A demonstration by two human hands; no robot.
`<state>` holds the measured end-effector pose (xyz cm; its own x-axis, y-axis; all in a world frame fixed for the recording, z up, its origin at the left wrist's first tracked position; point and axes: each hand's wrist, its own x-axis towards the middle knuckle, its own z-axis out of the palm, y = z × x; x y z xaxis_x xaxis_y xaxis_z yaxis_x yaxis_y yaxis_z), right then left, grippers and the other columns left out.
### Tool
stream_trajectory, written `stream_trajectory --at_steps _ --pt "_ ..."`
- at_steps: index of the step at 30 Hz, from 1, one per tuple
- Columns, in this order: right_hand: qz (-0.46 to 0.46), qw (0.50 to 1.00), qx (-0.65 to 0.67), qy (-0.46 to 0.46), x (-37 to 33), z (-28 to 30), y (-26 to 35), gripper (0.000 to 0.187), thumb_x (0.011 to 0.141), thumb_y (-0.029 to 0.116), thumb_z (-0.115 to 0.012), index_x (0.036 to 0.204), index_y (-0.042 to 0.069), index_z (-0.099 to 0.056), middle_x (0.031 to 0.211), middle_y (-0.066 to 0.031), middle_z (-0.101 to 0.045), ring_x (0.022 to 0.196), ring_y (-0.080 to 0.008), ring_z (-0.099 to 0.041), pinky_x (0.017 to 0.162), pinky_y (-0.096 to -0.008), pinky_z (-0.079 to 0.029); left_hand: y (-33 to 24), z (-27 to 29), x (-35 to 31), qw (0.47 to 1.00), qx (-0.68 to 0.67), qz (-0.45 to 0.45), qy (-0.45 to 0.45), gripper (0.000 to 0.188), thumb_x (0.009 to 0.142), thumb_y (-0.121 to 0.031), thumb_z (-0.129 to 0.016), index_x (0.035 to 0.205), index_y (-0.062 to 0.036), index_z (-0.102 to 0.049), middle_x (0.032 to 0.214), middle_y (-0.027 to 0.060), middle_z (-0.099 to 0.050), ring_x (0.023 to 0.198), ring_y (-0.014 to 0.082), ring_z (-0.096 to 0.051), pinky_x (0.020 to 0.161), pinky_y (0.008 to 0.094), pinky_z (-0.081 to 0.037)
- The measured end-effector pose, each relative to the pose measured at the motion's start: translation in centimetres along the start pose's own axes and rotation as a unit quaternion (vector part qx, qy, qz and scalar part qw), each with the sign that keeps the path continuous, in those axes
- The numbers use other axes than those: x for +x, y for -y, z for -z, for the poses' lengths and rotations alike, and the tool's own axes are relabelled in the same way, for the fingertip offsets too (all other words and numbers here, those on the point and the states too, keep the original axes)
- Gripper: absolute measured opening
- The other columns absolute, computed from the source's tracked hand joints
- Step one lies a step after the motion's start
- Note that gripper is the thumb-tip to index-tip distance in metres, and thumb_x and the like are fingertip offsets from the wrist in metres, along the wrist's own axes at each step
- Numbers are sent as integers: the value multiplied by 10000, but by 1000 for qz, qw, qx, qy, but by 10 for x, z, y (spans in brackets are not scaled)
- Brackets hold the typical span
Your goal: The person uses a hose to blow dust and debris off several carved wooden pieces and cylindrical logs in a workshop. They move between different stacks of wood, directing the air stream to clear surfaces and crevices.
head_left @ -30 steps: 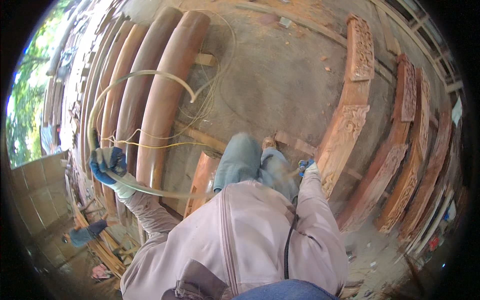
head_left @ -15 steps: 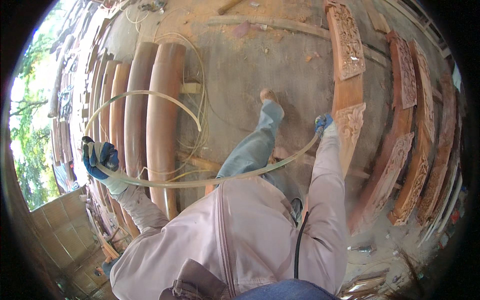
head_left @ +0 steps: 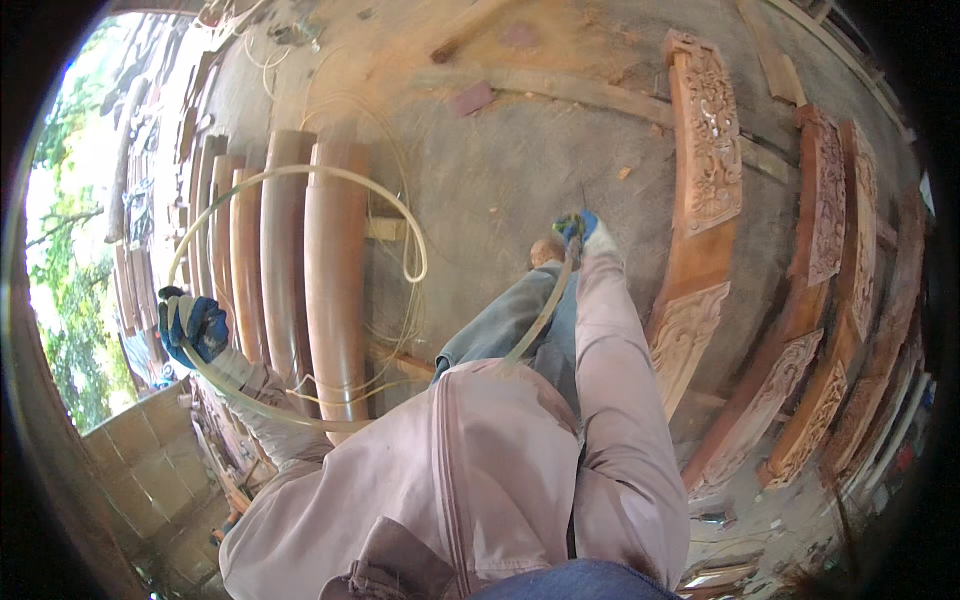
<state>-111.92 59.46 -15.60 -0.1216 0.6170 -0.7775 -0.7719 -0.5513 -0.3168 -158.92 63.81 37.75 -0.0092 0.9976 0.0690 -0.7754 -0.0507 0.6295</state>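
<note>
A pale, see-through hose [head_left: 540, 322] runs between my two gloved hands. My left hand [head_left: 195, 328], in a blue and white glove, is closed round it at the left. From there the hose arcs over the smooth wooden beams [head_left: 338, 270] and bends down at its end. Out ahead, my right hand [head_left: 578, 236], also gloved in blue and white, is closed on the hose's other stretch, above my shoe [head_left: 545, 252]. Something thin and dark sticks up past its fingers, too small to name. Part of the hose drops out of sight against my jacket.
Carved wooden beams [head_left: 705, 140] lie lengthwise on the right, with several more [head_left: 822, 200] beyond. Thin hose coils [head_left: 408, 330] trail over the floor beside the smooth beams. A timber strip [head_left: 590, 92] crosses the floor ahead, near a flat reddish piece [head_left: 472, 98].
My right hand has moved left, away from the carved beam, to above my shoe. The hose between my hands now sags toward my body. The scene has shifted slightly down the picture.
</note>
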Motion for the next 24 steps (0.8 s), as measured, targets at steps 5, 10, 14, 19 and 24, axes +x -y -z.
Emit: stream_trajectory --at_steps 5,10,14,19,24 --pt "42 984 162 -67 3 101 64 301 890 326 -473 739 89 -581 638 -54 -552 507 -194 -499 452 -307 -396 37 -23 37 993 63 85 56 179 983 -135 -399 1008 -16 -530 518 -37 -432 438 65 -361 418 243 -308" --pt "-56 971 219 -80 26 135 229 298 895 371 -499 694 155 -466 557 6 -420 426 -165 -399 412 -309 -345 92 -28 61 988 141 -1 -68 195 977 -136 -420 1058 -16 -551 545 -44 -420 441 60 -330 433 242 -299" --pt "21 990 102 -96 69 79 325 346 910 415 -488 708 136 -463 565 -9 -451 418 -180 -403 396 -287 -353 128 -50 81 992 106 4 -69 231 971 -145 -436 1118 -21 -565 542 -50 -421 441 64 -319 439 234 -292" --pt "-84 984 146 -59 122 23 384 380 884 395 -561 685 115 -400 568 -24 -408 405 -170 -363 388 -274 -346 163 -95 102 987 132 31 -87 241 980 -170 -424 1139 -56 -563 537 -50 -424 445 80 -324 444 240 -306" --pt "-123 987 66 -85 148 17 365 374 876 432 -520 665 133 -443 540 -17 -451 405 -171 -396 388 -298 -370 194 -136 92 970 149 -59 -181 165 991 -154 -387 862 -90 -468 551 -35 -400 473 81 -312 431 237 -286"
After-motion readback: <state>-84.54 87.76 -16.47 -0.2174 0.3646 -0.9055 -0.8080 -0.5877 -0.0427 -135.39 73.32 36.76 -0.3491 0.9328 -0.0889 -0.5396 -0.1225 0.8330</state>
